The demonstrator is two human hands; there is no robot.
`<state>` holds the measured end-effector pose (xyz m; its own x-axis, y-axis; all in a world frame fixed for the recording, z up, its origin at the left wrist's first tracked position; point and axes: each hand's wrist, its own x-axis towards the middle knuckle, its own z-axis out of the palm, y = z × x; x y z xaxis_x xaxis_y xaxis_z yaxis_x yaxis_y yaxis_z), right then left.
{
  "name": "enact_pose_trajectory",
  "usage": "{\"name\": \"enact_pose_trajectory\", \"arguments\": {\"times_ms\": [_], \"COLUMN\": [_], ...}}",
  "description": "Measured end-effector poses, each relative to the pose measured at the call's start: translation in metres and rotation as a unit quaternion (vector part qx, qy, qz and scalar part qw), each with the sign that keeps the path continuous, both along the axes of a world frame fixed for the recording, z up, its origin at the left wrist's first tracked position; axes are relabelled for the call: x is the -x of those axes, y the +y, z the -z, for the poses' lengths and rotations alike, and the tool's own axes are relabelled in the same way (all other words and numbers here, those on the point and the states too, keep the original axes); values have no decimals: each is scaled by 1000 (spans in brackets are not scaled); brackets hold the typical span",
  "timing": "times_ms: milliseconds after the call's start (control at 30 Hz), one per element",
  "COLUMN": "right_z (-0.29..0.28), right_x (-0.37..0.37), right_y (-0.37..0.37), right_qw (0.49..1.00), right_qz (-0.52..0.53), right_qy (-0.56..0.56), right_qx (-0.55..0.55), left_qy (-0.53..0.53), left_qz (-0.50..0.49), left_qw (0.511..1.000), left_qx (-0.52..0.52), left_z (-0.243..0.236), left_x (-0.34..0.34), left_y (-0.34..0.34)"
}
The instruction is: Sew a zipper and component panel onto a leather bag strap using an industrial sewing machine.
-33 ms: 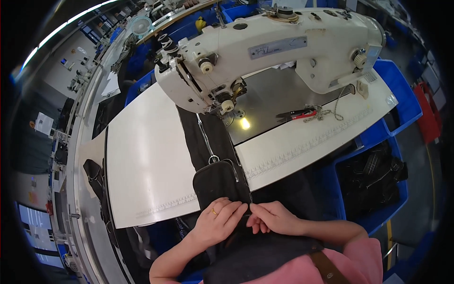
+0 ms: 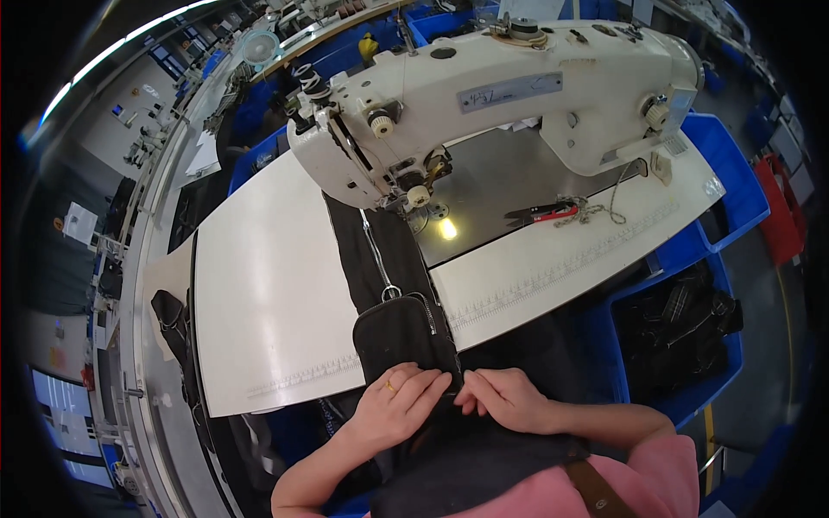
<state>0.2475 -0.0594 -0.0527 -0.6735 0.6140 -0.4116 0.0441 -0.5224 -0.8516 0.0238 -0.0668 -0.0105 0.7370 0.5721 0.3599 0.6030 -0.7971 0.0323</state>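
Over there, a head-worn fisheye camera is peering down from close by, catching the left hand (image 2: 400, 402) and right hand (image 2: 508, 400) at lower centre.

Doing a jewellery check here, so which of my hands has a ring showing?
Your left hand, on the black fabric: a gold-coloured ring shows on it. No ring shows on your right hand.

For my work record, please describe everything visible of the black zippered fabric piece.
The black zippered fabric piece looks matte and crosses the near edge of the white tabletop. A silver zip with a ring pull runs above a rounded panel with another zip alongside. Its far end lies at the sewing machine's head; the left hand touches its near part.
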Motion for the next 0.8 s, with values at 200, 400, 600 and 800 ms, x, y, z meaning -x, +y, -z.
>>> {"name": "enact_pose_trajectory", "arguments": {"times_ms": [200,400,600,800], "right_z": [-11,-18,-37,-41], "right_x": [-4,-2,-4,-3], "right_y": [30,51,63,77], "right_qw": [541,474,419,401], "right_qz": [55,-55,-142,-156], "right_qy": [-168,-115,-74,-48], "right_qx": [-822,-871,-894,-902], "left_qy": [-55,-257,-216,-169], "left_qz": [-25,-157,-253,-225], "left_qw": [998,945,929,954], "left_qx": [27,125,163,101], "left_z": [-10,-38,-11,0], "left_x": [1,10,2,-2], "left_y": [3,51,58,70]}}
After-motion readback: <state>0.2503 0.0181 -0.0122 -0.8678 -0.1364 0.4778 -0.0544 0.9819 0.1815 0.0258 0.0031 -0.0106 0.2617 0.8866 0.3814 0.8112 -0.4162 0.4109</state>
